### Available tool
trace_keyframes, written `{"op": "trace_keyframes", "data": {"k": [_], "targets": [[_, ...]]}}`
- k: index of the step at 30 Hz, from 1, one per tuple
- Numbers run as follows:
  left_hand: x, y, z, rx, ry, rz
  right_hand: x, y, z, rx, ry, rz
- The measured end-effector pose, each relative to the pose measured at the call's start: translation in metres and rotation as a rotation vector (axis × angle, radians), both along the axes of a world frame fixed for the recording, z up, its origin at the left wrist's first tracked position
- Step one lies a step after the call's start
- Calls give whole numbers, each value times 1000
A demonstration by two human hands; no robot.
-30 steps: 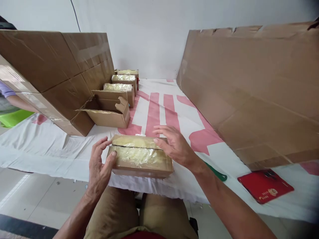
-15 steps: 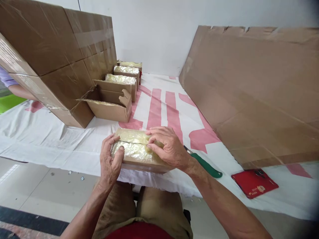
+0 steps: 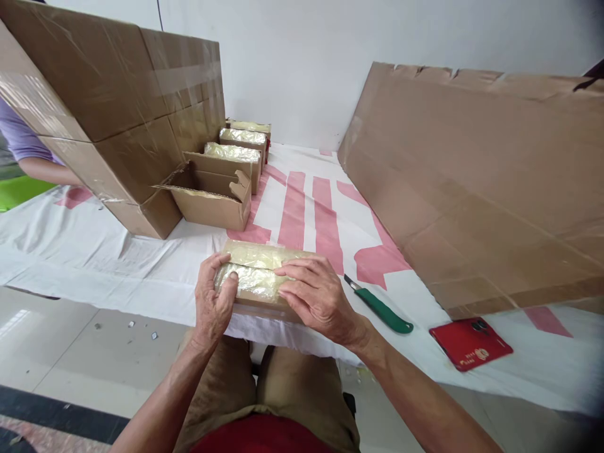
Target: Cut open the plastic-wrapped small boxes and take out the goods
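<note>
A small cardboard box [image 3: 264,308] lies at the table's front edge, its top covered with shiny clear, yellowish tape [image 3: 255,280]. A seam runs lengthwise between the two flaps. My left hand [image 3: 214,299] grips the box's left end, thumb on the top and fingers at the far side. On the right half, my right hand [image 3: 321,299] has its fingers bent over the taped top, with the fingertips near the seam and the thumb lower down. It covers the box's right end. A green-handled utility knife [image 3: 382,311] lies right of that hand.
Behind the box stands an open cardboard box [image 3: 212,207], with several taped boxes [image 3: 233,153] in a row beyond it. Large stacked cartons [image 3: 127,151] rise at left, beside another person's arm [image 3: 50,170]. A cardboard sheet [image 3: 481,189] leans at right, near a red phone [image 3: 470,344].
My right hand's fingers and thumb have shifted slightly on the taped top, the thumb now farther from the index finger. My left hand keeps its hold. The camera view has moved a little.
</note>
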State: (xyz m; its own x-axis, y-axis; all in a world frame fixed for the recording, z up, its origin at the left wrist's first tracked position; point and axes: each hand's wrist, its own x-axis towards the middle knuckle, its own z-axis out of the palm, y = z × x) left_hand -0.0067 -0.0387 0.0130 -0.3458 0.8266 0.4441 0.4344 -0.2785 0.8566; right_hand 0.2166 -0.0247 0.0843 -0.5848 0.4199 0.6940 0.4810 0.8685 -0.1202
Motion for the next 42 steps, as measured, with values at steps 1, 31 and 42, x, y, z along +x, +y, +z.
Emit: {"op": "trace_keyframes", "data": {"k": [1, 31, 42], "targets": [[0, 0, 0, -1, 0, 4, 0, -1, 0, 12, -13, 10], [-6, 4, -8, 75, 18, -46, 42, 39, -9, -192, -166, -221], [-2, 2, -11, 67, -71, -55, 39, 38, -7, -250, -93, -247]]}}
